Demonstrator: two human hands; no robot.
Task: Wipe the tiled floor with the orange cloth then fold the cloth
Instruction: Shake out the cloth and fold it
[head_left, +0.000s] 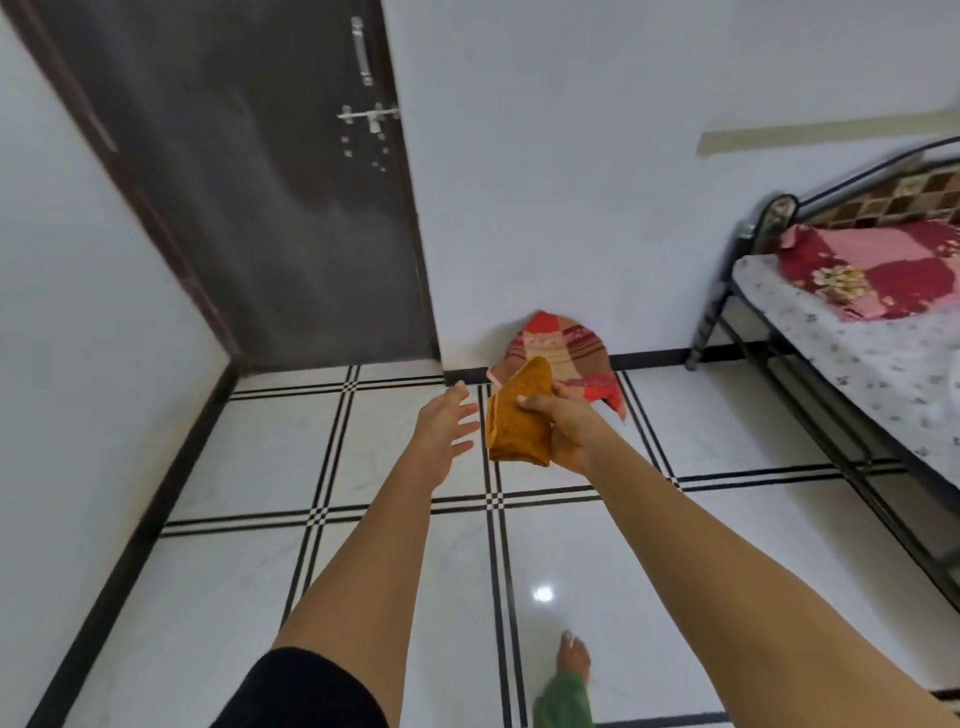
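The tiled floor is white and glossy, with thin black double lines that cross between the tiles, and a small bright reflection of light lies on it near the bottom of the view. A black skirting runs along the white walls. In the corner stands a dark door with a metal handle and a bolt. Against the far wall, on the floor, lies a red striped cloth, partly leaning up on the wall. At the right there is a black metal bed with a flowered mattress sheet and a red and pink pillow. A bare foot with a green trouser leg shows at the bottom. Both arms are stretched forward above the floor. The right hand grips the orange cloth, which is folded into a thick, compact shape and held up in the air, its upper corner pointing toward the wall. The left hand is just beside the cloth, with fingers spread and relaxed, holding nothing; whether it touches the cloth cannot be told.
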